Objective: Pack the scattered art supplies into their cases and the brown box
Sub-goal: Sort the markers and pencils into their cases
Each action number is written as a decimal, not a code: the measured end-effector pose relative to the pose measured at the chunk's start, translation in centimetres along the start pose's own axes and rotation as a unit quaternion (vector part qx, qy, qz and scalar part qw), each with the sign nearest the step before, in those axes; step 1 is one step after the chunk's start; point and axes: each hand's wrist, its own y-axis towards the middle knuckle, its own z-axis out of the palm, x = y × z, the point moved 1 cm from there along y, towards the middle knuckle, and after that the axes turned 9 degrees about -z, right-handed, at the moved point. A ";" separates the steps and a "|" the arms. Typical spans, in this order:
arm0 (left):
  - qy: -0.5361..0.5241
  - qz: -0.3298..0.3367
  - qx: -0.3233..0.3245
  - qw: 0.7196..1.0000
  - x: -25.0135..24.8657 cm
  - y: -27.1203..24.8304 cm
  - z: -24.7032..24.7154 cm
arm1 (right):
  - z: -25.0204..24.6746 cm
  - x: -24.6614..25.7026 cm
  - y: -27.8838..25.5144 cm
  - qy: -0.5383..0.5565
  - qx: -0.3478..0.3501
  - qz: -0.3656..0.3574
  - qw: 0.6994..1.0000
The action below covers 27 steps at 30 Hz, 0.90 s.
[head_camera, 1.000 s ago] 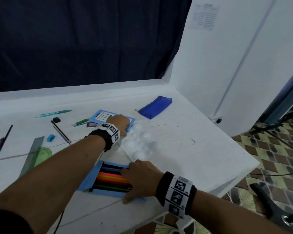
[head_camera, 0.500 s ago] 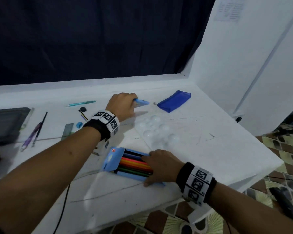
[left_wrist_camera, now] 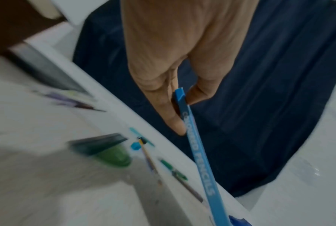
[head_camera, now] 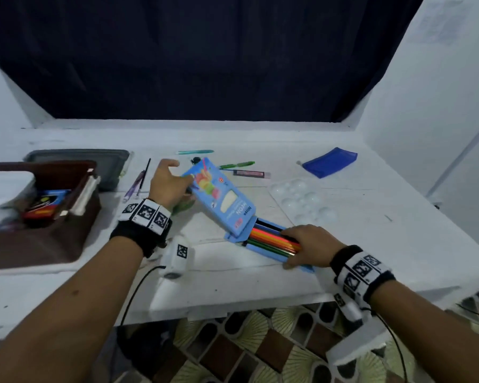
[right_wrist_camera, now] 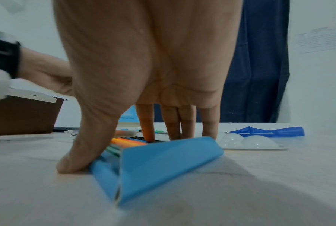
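Light, crushable card sleeve pinched at its 10 o'clock end by left hand; right hand, fingers straight, pressing loose pencils into tray (grip edges, not faces).

the box sits at the table's left, the pencil tray in front of the palette.

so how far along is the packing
Early-middle. Done: the brown box already holds a few items. In hand: left hand slides the sleeve toward the pencil tray, steadied by the right hand. Left: pens, pouch, palette.
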 end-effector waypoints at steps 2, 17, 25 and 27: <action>-0.004 -0.059 0.014 0.998 2.5 -1.2 -1.8 | 0.1 0.2 -0.2 0.009 -0.002 0.009 1.000; 0.505 0.055 0.015 0.861 6.8 -6.0 -8.6 | 0.7 4.1 0.8 0.020 0.026 0.123 0.992; 0.652 0.122 0.187 0.725 7.9 -7.2 -2.9 | 2.2 9.9 1.3 0.115 -0.027 0.137 0.984; 0.671 0.142 0.163 0.709 7.8 -7.2 -3.1 | 3.1 10.3 1.0 0.138 -0.037 0.091 0.986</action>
